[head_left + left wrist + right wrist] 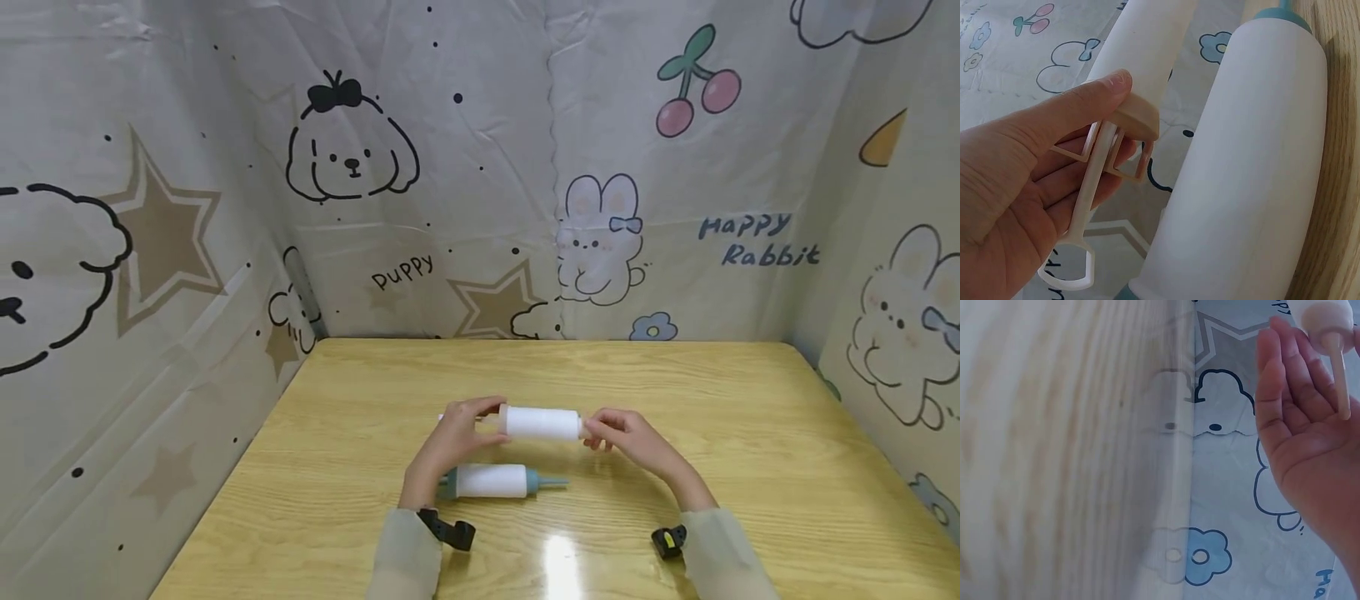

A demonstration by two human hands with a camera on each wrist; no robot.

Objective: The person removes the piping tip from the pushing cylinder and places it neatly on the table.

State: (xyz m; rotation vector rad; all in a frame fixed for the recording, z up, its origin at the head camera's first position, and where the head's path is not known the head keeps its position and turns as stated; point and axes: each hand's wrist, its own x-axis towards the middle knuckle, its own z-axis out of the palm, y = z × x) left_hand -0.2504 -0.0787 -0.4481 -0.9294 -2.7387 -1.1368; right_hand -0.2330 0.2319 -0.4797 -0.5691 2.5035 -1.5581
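Observation:
A syringe (542,423) with a white barrel and beige-pink ends is held level between both hands, above the table. My left hand (456,433) grips its back collar, thumb on top and fingers by the square finger loops; a white plunger rod with a ring handle (1088,269) runs out behind. At the nozzle end, my right hand (630,437) pinches the front cap. Its thin beige nozzle (1340,381) points over the palm in the right wrist view, where the thumb is mostly out of frame. Nearer me, a second syringe (491,481) with teal ends lies on the table, partly behind the left hand.
The wood-grain table (750,433) is enclosed at the back and sides by a printed cloth (480,167) with cartoon animals and stars. A black wrist camera (453,532) sits on the left wrist and another wrist camera (667,542) on the right.

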